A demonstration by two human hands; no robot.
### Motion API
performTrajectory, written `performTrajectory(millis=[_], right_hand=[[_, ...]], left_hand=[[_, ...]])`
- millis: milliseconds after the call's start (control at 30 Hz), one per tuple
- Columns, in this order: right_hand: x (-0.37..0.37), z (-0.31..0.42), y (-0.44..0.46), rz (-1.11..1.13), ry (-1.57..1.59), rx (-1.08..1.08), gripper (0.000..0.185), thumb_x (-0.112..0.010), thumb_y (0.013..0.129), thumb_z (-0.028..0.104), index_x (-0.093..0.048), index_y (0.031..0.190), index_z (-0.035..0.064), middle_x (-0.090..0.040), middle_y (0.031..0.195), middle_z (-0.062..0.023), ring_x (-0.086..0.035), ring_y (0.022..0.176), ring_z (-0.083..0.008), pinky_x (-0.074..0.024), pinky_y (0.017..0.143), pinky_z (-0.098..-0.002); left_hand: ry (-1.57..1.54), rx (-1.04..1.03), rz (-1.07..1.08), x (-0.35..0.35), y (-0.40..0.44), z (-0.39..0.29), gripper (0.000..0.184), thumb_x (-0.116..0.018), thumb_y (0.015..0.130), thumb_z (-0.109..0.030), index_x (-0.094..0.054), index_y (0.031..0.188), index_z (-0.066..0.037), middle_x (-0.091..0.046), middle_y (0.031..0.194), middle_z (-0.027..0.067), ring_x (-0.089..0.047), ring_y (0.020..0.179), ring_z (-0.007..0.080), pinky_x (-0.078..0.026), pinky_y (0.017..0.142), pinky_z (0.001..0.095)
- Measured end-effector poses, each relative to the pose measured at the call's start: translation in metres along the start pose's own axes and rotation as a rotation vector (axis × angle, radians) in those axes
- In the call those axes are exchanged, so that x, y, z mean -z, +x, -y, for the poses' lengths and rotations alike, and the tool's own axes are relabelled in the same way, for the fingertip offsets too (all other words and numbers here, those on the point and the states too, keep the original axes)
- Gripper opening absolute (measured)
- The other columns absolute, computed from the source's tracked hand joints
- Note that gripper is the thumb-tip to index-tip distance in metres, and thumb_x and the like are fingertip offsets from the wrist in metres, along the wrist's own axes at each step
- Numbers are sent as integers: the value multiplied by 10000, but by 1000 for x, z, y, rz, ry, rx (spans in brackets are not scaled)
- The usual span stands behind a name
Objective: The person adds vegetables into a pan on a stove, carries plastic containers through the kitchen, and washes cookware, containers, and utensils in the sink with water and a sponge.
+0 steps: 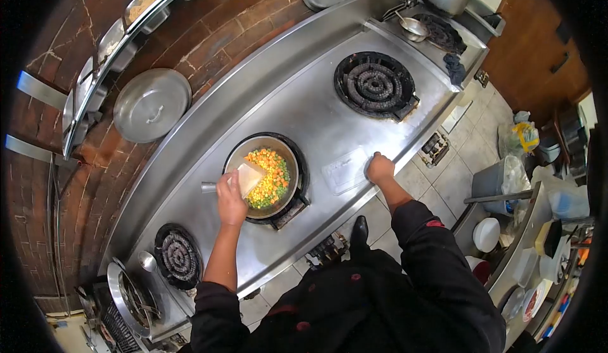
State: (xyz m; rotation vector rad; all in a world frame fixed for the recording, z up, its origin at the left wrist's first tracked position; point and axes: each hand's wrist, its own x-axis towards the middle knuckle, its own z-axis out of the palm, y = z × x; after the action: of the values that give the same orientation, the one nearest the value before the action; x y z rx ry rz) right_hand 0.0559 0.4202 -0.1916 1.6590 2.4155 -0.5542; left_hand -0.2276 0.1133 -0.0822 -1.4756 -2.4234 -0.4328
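A round metal pan (295, 163) sits on the middle burner, holding diced orange, yellow and green vegetables (272, 179). My left hand (232, 199) is over the pan's left side, its fingers closed around a pale, boxy container (249, 177) tilted above the vegetables. The pan's handle (208, 187) sticks out to the left behind that hand. At the counter's front edge, my right hand (380, 168) is closed in a fist. It is at the right end of a clear plastic lid (345, 171) lying flat on the steel; whatever is inside its fingers is hidden.
Black burners stand at the right (375, 84) and left (178, 256) of the steel counter (304, 125). A ladle (147, 262) and large metal pan (120, 296) are at far left. Lids lean on the brick wall. A shelf (531, 207) with containers stands behind at right.
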Motion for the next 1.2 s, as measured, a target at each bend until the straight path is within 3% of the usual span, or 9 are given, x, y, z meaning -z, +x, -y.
performTrajectory(millis=[133, 200, 300, 533, 600, 700, 933, 1033, 1200], right_hand=[[-4, 0, 1, 13, 0, -20, 257, -488, 804, 154, -608, 1003, 44, -643, 1004, -151, -619, 968, -300, -477, 853, -395], [-1, -1, 3, 6, -35, -52, 258, -497, 809, 168, -611, 1008, 52, -644, 1010, -147, -621, 972, -290, -486, 846, -380], [2, -9, -7, 2, -105, -16, 259, -487, 820, 168, -608, 1016, 50, -628, 1037, -153, -609, 990, -300, -490, 839, -384], [-2, -7, -37, -93, -134, -33, 283, -446, 846, 161, -590, 1064, 50, -554, 1091, -152, -510, 1076, -296, -447, 878, -402], [-6, -6, -36, -100, -128, -77, 295, -445, 848, 161, -577, 1087, 52, -551, 1089, -148, -501, 1079, -289, -439, 883, -401], [1, 1, -32, -123, -37, 14, 328, -488, 802, 140, -515, 1108, 26, -568, 1048, -180, -528, 1026, -329, -440, 870, -420], [-13, 14, -27, -42, 44, -124, 271, -490, 823, 183, -599, 1030, 46, -632, 1041, -154, -601, 1002, -302, -470, 860, -403], [-2, 16, -17, -18, 26, -140, 265, -493, 825, 181, -602, 1029, 51, -643, 1021, -150, -614, 992, -309, -487, 846, -399], [-1, -4, -49, -99, 176, -304, 342, -579, 784, 246, -586, 1051, 33, -629, 1034, -187, -604, 1001, -335, -481, 863, -405]], left_hand=[[46, -52, 103, 2, -7, -7, 671, -554, 663, 88, -427, 1302, -73, -449, 1181, 181, -443, 1123, 371, -419, 928, 432], [33, 0, -56, 1, -4, -2, 636, -551, 678, 71, -443, 1286, -81, -450, 1187, 178, -445, 1126, 377, -407, 949, 445], [50, -99, 37, 6, -2, -1, 600, -543, 699, 58, -453, 1275, -86, -453, 1192, 178, -447, 1131, 376, -399, 963, 450], [96, -70, -140, -17, 20, 10, 575, -528, 702, 56, -485, 1253, -100, -474, 1171, 183, -448, 1135, 372, -409, 952, 443], [111, -184, 57, -34, 11, 6, 558, -526, 714, 29, -479, 1254, -103, -479, 1171, 183, -444, 1141, 377, -414, 944, 447], [75, -163, -22, -23, 22, -4, 496, -509, 741, -10, -498, 1229, -95, -475, 1202, 182, -443, 1150, 369, -407, 940, 452], [79, -98, -25, -14, 4, -6, 475, -508, 754, -11, -522, 1222, -88, -476, 1221, 180, -453, 1151, 361, -387, 953, 456], [72, -306, 58, -18, 17, -2, 493, -511, 757, -14, -515, 1243, -99, -480, 1220, 165, -453, 1161, 348, -381, 960, 457], [22, -212, 62, -10, -3, 4, 505, -524, 755, -20, -513, 1249, -120, -478, 1226, 153, -452, 1166, 342, -375, 961, 460]])
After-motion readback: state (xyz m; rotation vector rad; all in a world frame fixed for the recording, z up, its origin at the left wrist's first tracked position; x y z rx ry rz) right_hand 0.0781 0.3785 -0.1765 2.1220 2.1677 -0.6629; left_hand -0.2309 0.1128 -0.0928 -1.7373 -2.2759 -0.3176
